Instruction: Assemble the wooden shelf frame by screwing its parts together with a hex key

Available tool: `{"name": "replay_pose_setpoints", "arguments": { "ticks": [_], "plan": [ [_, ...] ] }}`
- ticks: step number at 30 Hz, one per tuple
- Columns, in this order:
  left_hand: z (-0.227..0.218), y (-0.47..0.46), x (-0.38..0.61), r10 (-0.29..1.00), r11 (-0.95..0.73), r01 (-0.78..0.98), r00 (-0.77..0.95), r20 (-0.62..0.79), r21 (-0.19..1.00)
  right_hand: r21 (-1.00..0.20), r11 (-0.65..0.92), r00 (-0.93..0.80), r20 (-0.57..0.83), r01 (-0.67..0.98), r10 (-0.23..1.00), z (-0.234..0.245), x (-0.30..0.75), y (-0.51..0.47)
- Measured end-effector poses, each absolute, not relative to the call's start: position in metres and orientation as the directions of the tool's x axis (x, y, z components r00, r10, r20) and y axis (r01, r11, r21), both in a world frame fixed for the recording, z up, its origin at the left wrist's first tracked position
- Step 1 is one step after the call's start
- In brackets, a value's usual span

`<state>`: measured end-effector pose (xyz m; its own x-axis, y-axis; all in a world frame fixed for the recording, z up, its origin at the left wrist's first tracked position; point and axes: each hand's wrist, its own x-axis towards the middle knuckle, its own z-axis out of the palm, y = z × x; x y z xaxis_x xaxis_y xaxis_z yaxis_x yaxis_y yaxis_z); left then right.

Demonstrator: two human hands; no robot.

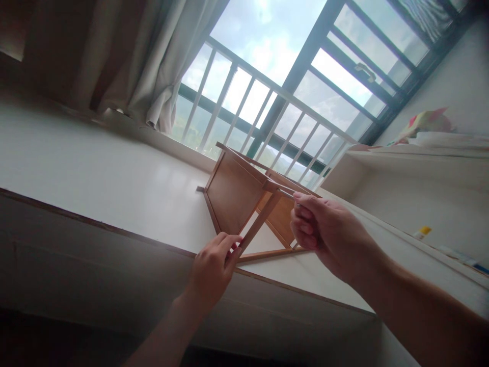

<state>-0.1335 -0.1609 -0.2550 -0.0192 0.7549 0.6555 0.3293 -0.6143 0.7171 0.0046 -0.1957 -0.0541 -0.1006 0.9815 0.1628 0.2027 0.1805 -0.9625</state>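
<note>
A small brown wooden rack (235,191) with panelled sides stands on the white surface, near its front edge. The fingers of my left hand (216,265) are closed round the lower part of its near wooden bar (260,221). My right hand (324,229) is closed on a thin metal screwdriver-like tool (286,193), its handle hidden in my fist. The tool's shaft runs leftward to the rack's upper near corner, and its tip is at or very near the wood. Part of the rack's right side lies behind my right hand.
Behind the white surface (114,178) is a window with a white railing (260,86). A grey curtain (168,66) hangs at the left. On the right are a white shelf unit (397,165), a yellow-capped item (423,232) and a colourful cloth-like bundle (428,123).
</note>
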Motion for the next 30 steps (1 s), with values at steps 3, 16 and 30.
{"name": "replay_pose_setpoints", "arguments": {
  "ticks": [3, 16, 30],
  "plan": [
    [-0.255, -0.16, -0.133, 0.756, -0.61, 0.339, -0.022, 0.654, 0.716, -0.861, 0.279, -0.099, 0.262, 0.426, 0.96, -0.052, 0.006, -0.201],
    [-0.254, -0.161, -0.134, 0.749, -0.619, 0.332, -0.022, 0.662, 0.712, 0.533, 0.322, -0.58, 0.435, 0.782, 0.689, -0.03, 0.027, -0.202],
    [-0.255, -0.16, -0.135, 0.764, -0.604, 0.326, -0.022, 0.645, 0.727, 0.666, 0.263, -0.614, 0.37, 0.698, 0.697, -0.015, 0.023, -0.202]
  ]
}}
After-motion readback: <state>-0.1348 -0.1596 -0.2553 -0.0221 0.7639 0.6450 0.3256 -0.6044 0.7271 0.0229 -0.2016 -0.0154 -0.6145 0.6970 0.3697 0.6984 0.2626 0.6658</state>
